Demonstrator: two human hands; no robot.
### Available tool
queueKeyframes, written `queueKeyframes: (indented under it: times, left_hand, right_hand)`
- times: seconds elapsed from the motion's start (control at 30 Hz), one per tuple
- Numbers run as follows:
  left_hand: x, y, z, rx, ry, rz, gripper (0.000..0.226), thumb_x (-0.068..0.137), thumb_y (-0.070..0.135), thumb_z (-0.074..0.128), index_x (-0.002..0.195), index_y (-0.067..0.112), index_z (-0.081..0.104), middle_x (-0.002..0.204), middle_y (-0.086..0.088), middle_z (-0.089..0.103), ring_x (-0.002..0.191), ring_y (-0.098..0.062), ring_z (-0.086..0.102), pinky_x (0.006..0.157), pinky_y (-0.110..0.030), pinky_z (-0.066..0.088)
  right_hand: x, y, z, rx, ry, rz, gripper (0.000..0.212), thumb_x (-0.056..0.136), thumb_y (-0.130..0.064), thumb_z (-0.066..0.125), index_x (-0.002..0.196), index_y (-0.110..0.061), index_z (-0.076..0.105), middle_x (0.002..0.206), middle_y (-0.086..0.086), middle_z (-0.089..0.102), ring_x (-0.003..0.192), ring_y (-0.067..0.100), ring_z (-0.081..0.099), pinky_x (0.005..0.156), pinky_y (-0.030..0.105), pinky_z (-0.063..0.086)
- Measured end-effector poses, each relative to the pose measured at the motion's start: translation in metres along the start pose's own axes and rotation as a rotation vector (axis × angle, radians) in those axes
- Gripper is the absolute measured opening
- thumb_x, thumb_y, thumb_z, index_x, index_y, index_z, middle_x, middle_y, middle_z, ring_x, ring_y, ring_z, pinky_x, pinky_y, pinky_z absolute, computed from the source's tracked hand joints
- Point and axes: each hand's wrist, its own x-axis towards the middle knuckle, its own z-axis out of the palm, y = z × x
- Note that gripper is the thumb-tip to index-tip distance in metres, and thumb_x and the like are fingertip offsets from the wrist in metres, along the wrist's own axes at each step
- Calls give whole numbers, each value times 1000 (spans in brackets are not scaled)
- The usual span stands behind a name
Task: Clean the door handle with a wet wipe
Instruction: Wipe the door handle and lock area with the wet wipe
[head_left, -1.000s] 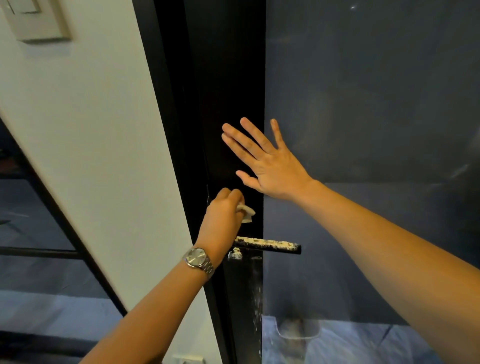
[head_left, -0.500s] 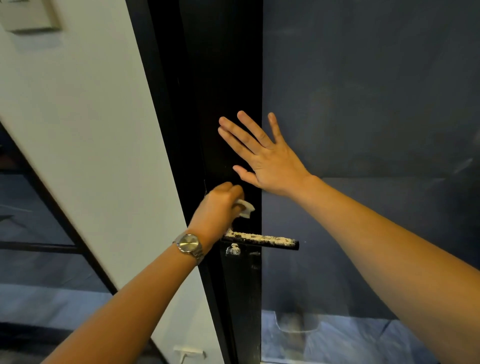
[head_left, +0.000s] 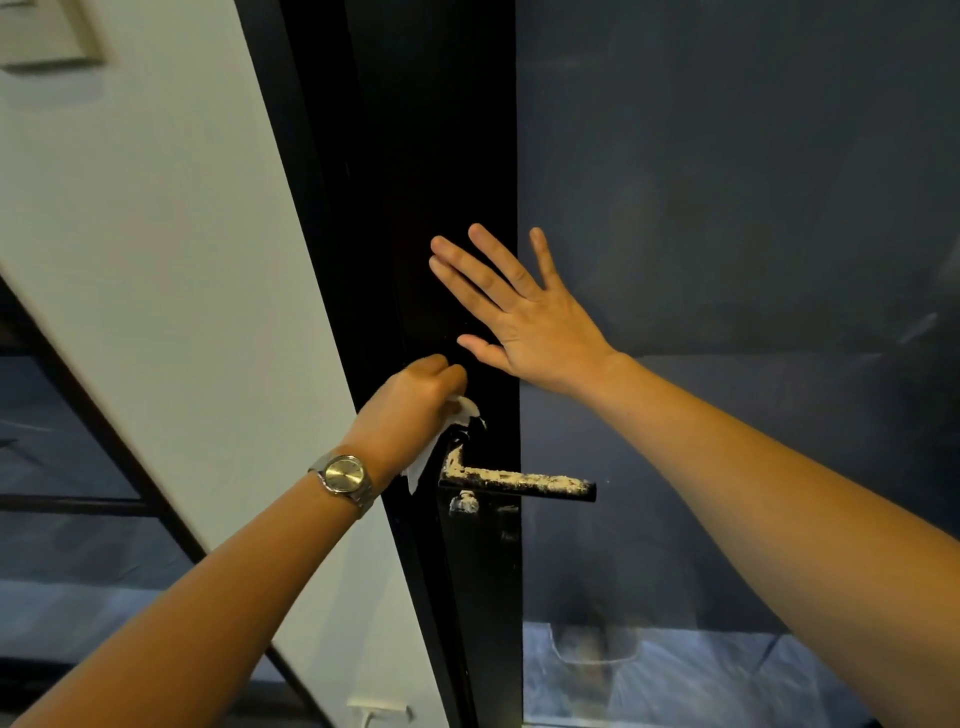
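The wet wipe (head_left: 463, 407) is gripped in the curled left hand (head_left: 410, 405), just above the dirty door handle (head_left: 519, 480) on the black door (head_left: 457, 156) edge. The right hand (head_left: 524, 322) is pressed flat there, fingers spread.

A single head-worn wide-angle camera looks forward and slightly down, close to the door (head_left: 447, 156), both forearms reaching away from it into view.

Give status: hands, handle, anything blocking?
Left hand grips wet wipe at base of door handle. Right hand flat on door, fingers spread. Handle crusted with pale residue. Nothing blocking it.
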Motion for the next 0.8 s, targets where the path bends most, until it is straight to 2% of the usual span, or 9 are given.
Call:
queueKeyframes:
  times: [0.07, 0.17, 0.3, 0.43, 0.5, 0.6, 0.67, 0.8]
  left_hand:
    - [6, 10, 5, 1, -53, 54, 18, 68, 5, 77, 74, 4, 60, 73, -12, 59, 58, -26, 60, 48, -35, 53]
    - [8, 17, 12, 13, -75, 123, 19, 69, 6, 75, 80, 5, 60, 79, -13, 59, 60, -27, 59, 47, -35, 53]
    - [-9, 2, 10, -59, 30, 56, 19, 70, 5, 75, 82, 5, 61, 84, -14, 61, 64, -24, 62, 55, -29, 55]
    - [-8, 5, 11, -43, 36, 44, 15, 66, 1, 77, 77, 6, 68, 79, -11, 63, 70, -25, 63, 56, -32, 55]
    - [5, 16, 13, -24, -54, 42, 11, 68, 6, 76, 77, 7, 71, 80, -11, 61, 79, -27, 61, 62, -35, 54]
    - [14, 28, 26, 85, -216, 35, 11, 77, 11, 69, 88, 10, 71, 94, -9, 55, 93, -25, 54, 69, -28, 43]
    - [13, 26, 26, 106, -193, 9, 13, 75, 10, 70, 88, 11, 71, 94, -8, 54, 89, -26, 56, 66, -27, 40]
    - [12, 11, 15, 21, -30, -40, 17, 59, 3, 79, 73, 7, 70, 81, -11, 58, 69, -28, 60, 53, -31, 48]
  right_hand:
    - [0, 0, 0, -6, -5, 4, 64, 93, -47, 40, 147, -18, 21, 155, 2, 29, 142, 23, 12, 114, 53, -2]
    - [1, -1, -1, -43, -6, 5, 64, 92, -48, 39, 147, -18, 24, 154, 2, 31, 141, 23, 14, 112, 56, 8]
    - [0, -1, -2, -54, 1, 7, 64, 93, -48, 40, 147, -17, 26, 153, 2, 32, 140, 23, 16, 111, 57, 12]
    - [0, -2, -1, -51, 1, 19, 64, 93, -49, 40, 146, -17, 26, 153, 2, 32, 141, 24, 17, 111, 58, 13]
    - [1, -3, -1, -59, 1, 21, 64, 93, -50, 39, 146, -17, 26, 153, 2, 33, 140, 24, 18, 111, 57, 12]
    - [0, -3, -1, -63, -11, 15, 65, 93, -50, 38, 147, -18, 25, 154, 2, 31, 141, 24, 15, 111, 57, 10]
    - [0, -3, -1, -58, -11, 13, 64, 93, -50, 37, 147, -18, 25, 154, 2, 30, 141, 24, 14, 111, 56, 9]
    - [1, -3, -1, -39, -9, 11, 63, 94, -49, 36, 147, -18, 23, 154, 1, 30, 141, 23, 14, 114, 54, 5]
